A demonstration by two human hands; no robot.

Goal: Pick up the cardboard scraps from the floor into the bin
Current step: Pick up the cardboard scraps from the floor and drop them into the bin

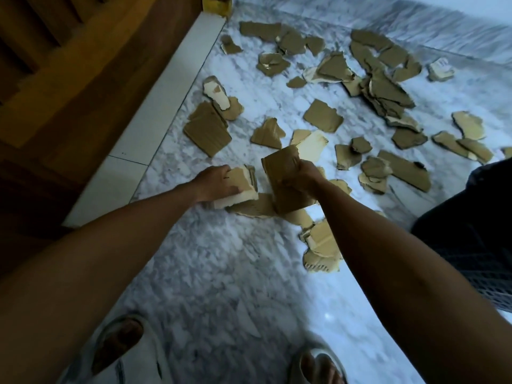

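Brown cardboard in right hand (300, 176): fingers curled round an upright torn piece (282, 178), frame centre.
Left hand (216, 184): fingers clasp a pale-edged scrap (241, 189) lying on the floor, just beside at 9 o'clock.
Cardboard scraps (321, 115): scattered over the marble floor (221, 259), 12 to 3 o'clock.
Bin (476, 231): dark, at 3 o'clock.
Slippers (122, 347): 6 o'clock.

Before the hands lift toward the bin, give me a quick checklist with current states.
1. Right hand grips a brown scrap: ok.
2. Left hand grips a pale scrap stack: ok.
3. Bin, the dark meshed container at right, within reach: cannot tell.
4. Floor cleared of scraps: not ok, many remain.
5. Loose scraps under the right forearm: not ok.
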